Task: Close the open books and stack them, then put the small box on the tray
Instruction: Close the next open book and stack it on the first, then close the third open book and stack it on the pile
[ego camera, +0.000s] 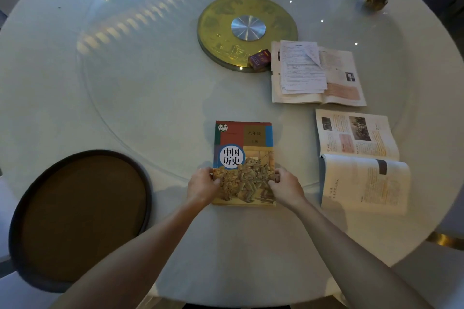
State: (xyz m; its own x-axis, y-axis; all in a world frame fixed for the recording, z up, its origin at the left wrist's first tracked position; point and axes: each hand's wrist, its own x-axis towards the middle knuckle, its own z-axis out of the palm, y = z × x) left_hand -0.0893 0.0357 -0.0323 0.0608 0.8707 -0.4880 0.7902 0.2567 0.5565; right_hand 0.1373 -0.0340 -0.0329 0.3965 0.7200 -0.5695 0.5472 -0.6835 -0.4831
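Grip: left hand [204, 184] and right hand [286, 186] clasp the near side edges of the closed book [244, 158], thumbs on the cover, one hand per side.
Table [150, 98]: round, pale, glossy, with ceiling lights mirrored in it; a glass turntable ring covers most of it. The room beyond is dim.
Tray [77, 218]: round, dark rim, brown floor, at the near left edge, well apart from the book.
Gold disc [226, 40]: turntable hub at the centre, with a silver cap.
Far book [319, 75]: open, right of the disc, loose papers lying on its pages.
Near book [361, 158]: open, right of the closed book, near pages arched up.
Closed book: flat, cover up, in front of the person.
Box [259, 59]: small, reddish-purple, on the disc's near right rim, just beside the far book.
Dark object [375, 0]: small, at the far right; unclear what.
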